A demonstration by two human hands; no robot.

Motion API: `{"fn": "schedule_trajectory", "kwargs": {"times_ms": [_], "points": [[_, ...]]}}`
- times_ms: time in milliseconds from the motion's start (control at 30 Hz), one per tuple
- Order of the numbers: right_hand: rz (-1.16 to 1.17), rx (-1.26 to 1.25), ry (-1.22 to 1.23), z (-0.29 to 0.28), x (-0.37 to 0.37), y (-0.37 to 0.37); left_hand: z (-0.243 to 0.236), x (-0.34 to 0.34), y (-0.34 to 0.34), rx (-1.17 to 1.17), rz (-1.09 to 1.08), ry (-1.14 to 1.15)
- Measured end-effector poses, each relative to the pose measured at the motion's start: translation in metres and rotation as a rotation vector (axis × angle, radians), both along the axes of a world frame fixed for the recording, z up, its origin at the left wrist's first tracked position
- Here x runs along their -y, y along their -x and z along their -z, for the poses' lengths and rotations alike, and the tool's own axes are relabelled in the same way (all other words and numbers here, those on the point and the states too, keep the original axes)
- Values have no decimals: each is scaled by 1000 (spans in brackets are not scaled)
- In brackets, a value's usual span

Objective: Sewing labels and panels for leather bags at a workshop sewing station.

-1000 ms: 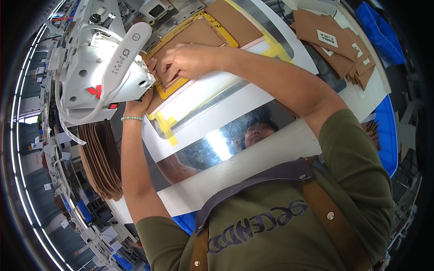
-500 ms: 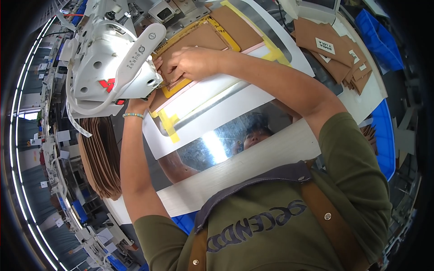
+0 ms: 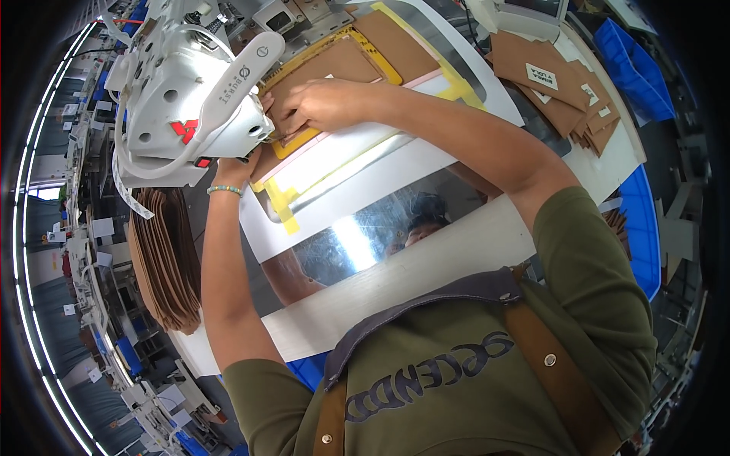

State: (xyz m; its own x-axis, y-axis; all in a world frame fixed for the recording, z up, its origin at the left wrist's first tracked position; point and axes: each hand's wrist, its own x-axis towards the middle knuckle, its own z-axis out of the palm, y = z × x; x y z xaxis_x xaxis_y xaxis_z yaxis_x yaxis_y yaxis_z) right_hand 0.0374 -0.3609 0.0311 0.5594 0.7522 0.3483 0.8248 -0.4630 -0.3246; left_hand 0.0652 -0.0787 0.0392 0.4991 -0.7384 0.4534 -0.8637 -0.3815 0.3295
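My right hand rests on brown sheet material inside a yellow-edged frame template. Its fingers are bent and drawn together toward the white sewing machine head; whatever they pinch is hidden beneath them. Behind that machine head, most of my left hand is out of sight. Only some fingertips show, stretched out on the brown material beside the frame's left end. A beaded bracelet circles the left wrist. Under the frame lies a white board with strips of yellow tape.
Brown envelope-like pieces with white labels lie piled at the right. A stack of folded brown pieces stands left of my left forearm. Blue bins sit beyond the table's right edge. A shiny metal plate lies in front.
The whole view has shifted slightly. Both hands keep nearly the same place and pose at the frame.
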Motion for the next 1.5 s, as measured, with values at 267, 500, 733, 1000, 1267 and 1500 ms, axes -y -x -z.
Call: {"fn": "schedule_trajectory", "kwargs": {"times_ms": [267,500,733,1000,1267,1500], "points": [[3,-57,26,-18,-6,6,28,-42,-12,-87,-248,-176],[208,28,182,-6,-7,0,51,-36,-4,-177,-358,17],[109,9,86,-6,-7,8,34,-68,26,-369,-517,14],[1,-58,44,-8,0,18,-2,-56,104,-166,-446,-51],[-89,-24,13,-5,9,32,-19,-21,142,-234,-369,-37],[70,10,151,-40,59,51,-26,16,152,-169,-267,-106]]}}
